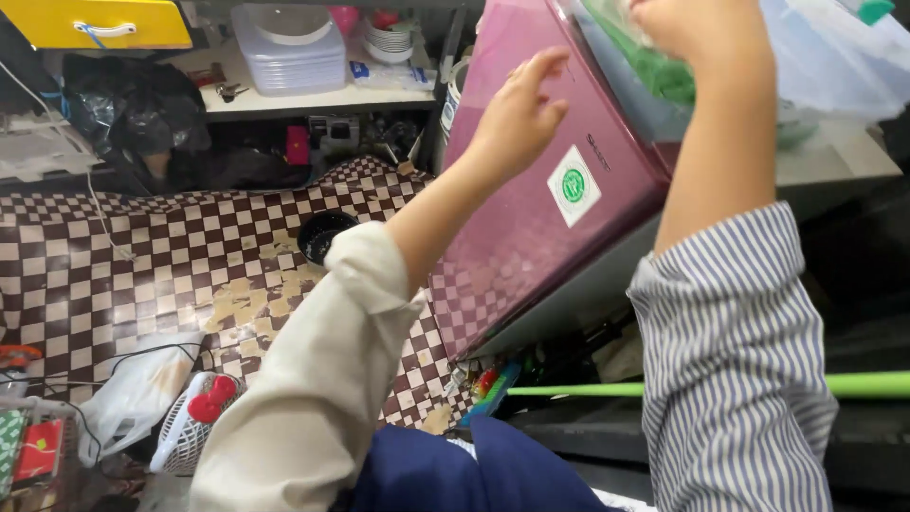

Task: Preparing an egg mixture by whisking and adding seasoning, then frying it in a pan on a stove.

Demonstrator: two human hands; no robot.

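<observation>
Left hand fingers spread, flat against maroon fridge door. Right hand closed on clear bag of greens just above door's top edge. Bag judged light, soft, slippery; best gripped at gathered neck. Green pole below door.

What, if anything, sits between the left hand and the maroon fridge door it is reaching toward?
Nothing visible does. The left hand is spread open right at the maroon fridge door, with no object between them. The right hand is higher up, at the clear bag of green items inside the open compartment.
</observation>
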